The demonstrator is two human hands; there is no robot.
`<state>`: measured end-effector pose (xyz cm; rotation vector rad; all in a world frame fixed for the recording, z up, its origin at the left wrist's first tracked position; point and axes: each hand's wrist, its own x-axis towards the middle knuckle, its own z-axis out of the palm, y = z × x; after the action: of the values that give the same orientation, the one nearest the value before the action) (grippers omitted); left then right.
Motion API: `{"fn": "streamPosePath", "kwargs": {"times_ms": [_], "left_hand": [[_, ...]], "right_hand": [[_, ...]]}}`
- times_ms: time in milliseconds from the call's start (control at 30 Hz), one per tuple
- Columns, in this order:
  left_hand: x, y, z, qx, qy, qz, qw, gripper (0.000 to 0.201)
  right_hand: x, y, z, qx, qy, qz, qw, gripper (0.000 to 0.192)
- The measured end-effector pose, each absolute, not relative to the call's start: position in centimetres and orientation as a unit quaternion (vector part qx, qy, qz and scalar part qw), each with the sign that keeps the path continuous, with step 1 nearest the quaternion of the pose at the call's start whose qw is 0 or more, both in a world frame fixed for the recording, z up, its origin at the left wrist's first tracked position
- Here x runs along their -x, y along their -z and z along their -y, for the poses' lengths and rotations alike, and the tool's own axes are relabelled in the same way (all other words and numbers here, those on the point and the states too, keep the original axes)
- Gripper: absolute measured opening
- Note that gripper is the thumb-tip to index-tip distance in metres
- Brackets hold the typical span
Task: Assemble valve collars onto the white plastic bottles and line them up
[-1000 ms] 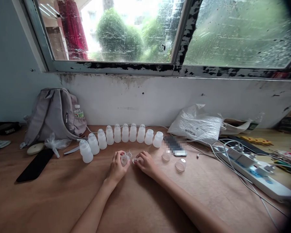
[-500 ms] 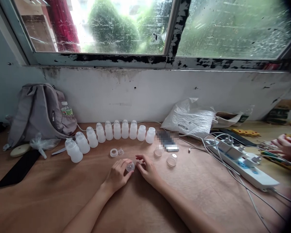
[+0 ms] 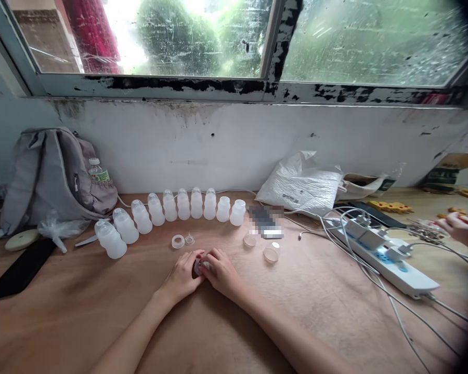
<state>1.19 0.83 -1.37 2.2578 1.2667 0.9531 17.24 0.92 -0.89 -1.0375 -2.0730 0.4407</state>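
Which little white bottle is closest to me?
The bottle at the left end of the curved row: it stands furthest forward on the table, while the others curve back toward the wall.

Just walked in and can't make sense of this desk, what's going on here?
A person sits at a wooden table, both hands together on a small clear part: left hand, right hand. Behind them stands a curved row of white bottles, with a ring and two clear caps lying loose. Another person's hand works at the right edge.
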Motion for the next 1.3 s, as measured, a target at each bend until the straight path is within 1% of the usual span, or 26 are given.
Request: {"fn": "streamPosePath", "kwargs": {"times_ms": [67,167,267,333,367,433,467,533,600,700,767,900,1033,1300], "left_hand": [[-1.1,1.2,-0.7,-0.801,-0.345,-0.447,0.200,0.044],[-1.2,0.7,-0.3,-0.800,-0.357,-0.417,0.241,0.035],[-1.5,0.2,0.0,-0.784,-0.370,-0.408,0.285,0.018],[-1.8,0.1,0.2,-0.754,-0.389,-0.436,0.301,0.015],[-2.0,0.0,0.3,-0.735,-0.400,-0.455,0.306,0.015],[-2.4,-0.1,0.4,-0.701,-0.414,-0.484,0.320,0.016],[-2.5,-0.1,0.5,-0.691,-0.418,-0.490,0.329,0.016],[-2.8,-0.3,0.8,-0.681,-0.423,-0.482,0.355,0.017],[-3.0,-0.6,1.0,-0.681,-0.424,-0.461,0.379,0.017],[-3.1,-0.9,1.4,-0.697,-0.414,-0.446,0.379,0.017],[-3.1,-1.0,1.5,-0.715,-0.401,-0.441,0.366,0.018],[-3.1,-0.8,1.4,-0.731,-0.378,-0.439,0.359,0.021],[-3.2,-0.6,1.5,-0.728,-0.379,-0.451,0.350,0.020],[-3.3,-0.1,1.8,-0.753,-0.364,-0.450,0.312,0.018]], "right_hand": [[-17.1,0.9,-1.0,0.427,-0.231,0.769,0.417,0.010],[-17.4,0.7,-1.3,0.457,-0.369,0.669,0.457,0.020],[-17.7,0.0,-1.2,0.444,-0.499,0.586,0.459,0.029],[-17.8,-0.5,-0.9,0.431,-0.548,0.550,0.460,0.032],[-17.8,-0.8,-0.7,0.426,-0.556,0.547,0.458,0.034],[-17.7,-1.1,-0.3,0.425,-0.527,0.582,0.450,0.036],[-17.7,-1.2,-0.1,0.428,-0.493,0.614,0.444,0.033],[-17.7,-1.3,0.2,0.439,-0.411,0.669,0.436,0.021],[-17.7,-1.1,0.3,0.456,-0.353,0.693,0.432,0.011],[-17.7,-0.7,0.1,0.471,-0.321,0.704,0.424,0.006],[-17.8,-0.4,-0.1,0.476,-0.305,0.706,0.428,0.007],[-17.8,0.0,-0.4,0.474,-0.304,0.703,0.434,0.009],[-17.8,-0.1,-0.5,0.472,-0.331,0.701,0.420,0.011],[-17.8,0.4,-1.1,0.508,-0.346,0.679,0.401,0.013]]}}
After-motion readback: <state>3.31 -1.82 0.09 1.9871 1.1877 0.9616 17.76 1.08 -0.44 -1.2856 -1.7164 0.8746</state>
